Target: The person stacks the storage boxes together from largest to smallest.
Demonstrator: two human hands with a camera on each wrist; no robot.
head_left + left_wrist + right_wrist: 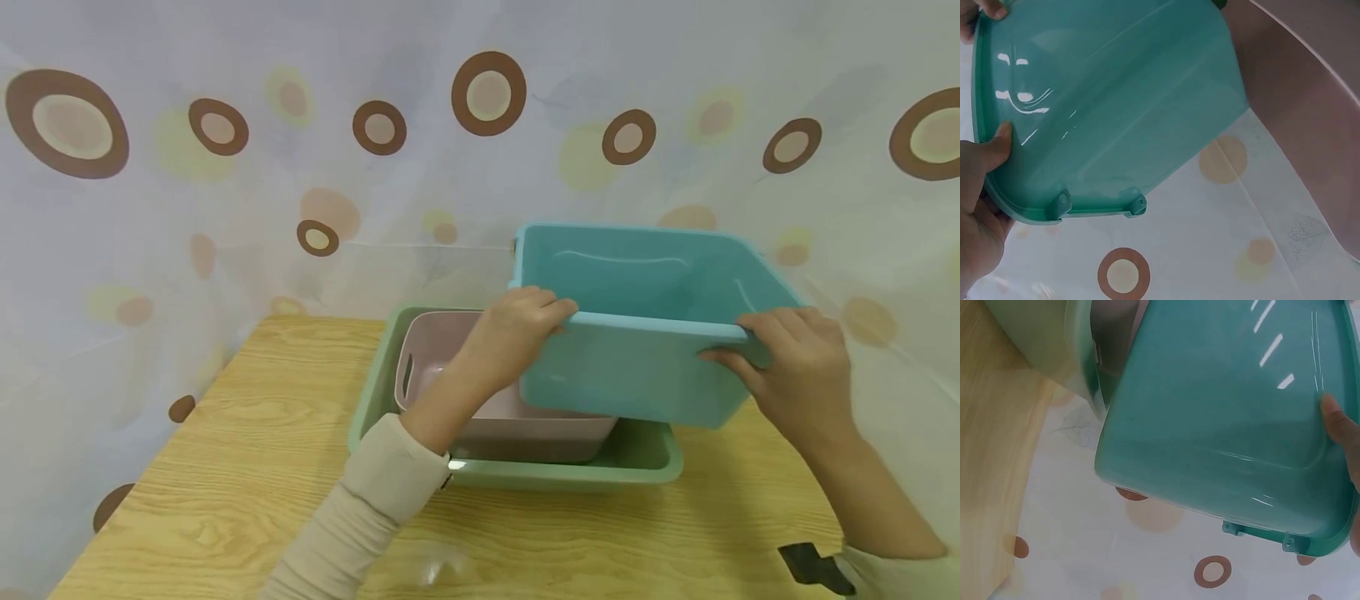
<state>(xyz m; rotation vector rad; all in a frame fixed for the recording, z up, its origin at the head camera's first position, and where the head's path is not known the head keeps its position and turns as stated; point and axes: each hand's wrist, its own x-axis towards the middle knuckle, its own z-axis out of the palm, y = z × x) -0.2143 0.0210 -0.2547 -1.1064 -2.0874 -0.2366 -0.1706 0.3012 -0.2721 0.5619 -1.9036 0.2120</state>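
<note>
A blue-green plastic storage bin [622, 367] is held up and tilted over the right part of two other bins. My left hand [517, 329] grips its near rim at the left corner; in the left wrist view the thumb [999, 147] lies against the outer wall. At the right end of that rim, my right hand [798, 362] holds on with fingers over the edge and thumb [1335, 415] on the outside. Below sits a pink bin [525, 437] with a slot handle, inside a larger green bin [562, 475]. The blue-green bin hides their right part.
The green bin stands on a wood-grain table [247, 450] set against a pale curtain [420, 192] printed with brown-ringed ovals. The table's left edge runs diagonally toward the front. A small shiny patch [435, 567] lies near the front.
</note>
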